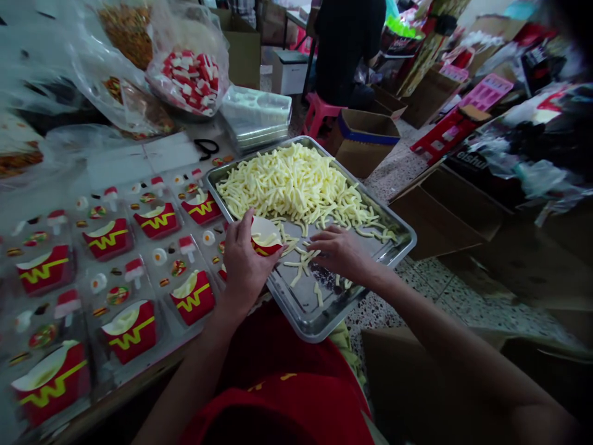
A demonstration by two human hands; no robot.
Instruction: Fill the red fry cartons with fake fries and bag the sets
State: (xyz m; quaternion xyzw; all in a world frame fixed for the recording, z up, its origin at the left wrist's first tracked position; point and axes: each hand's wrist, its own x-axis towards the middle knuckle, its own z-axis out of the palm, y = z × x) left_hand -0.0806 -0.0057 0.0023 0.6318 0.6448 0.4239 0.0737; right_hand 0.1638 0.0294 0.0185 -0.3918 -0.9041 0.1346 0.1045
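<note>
My left hand [250,256] is wrapped round a small red fry box [265,235], tilted with its pale inside facing the tray. Beside it my right hand [340,250] reaches low over the metal tray [296,306], fingertips at a few loose toy fries [301,262]; whether it pinches any, I cannot tell. A large heap of pale yellow toy fries [296,179] fills the tray's far half. On the table to the left, clear blister trays hold red boxes with a yellow zigzag [109,238] and small toy foods.
Behind the tray are clear plastic trays [257,114], black scissors [206,148] and a bag of red-and-white pieces [189,77]. Cardboard boxes [364,139] stand on the speckled floor at right. A person in black [347,49] sits further back near a pink stool [319,111].
</note>
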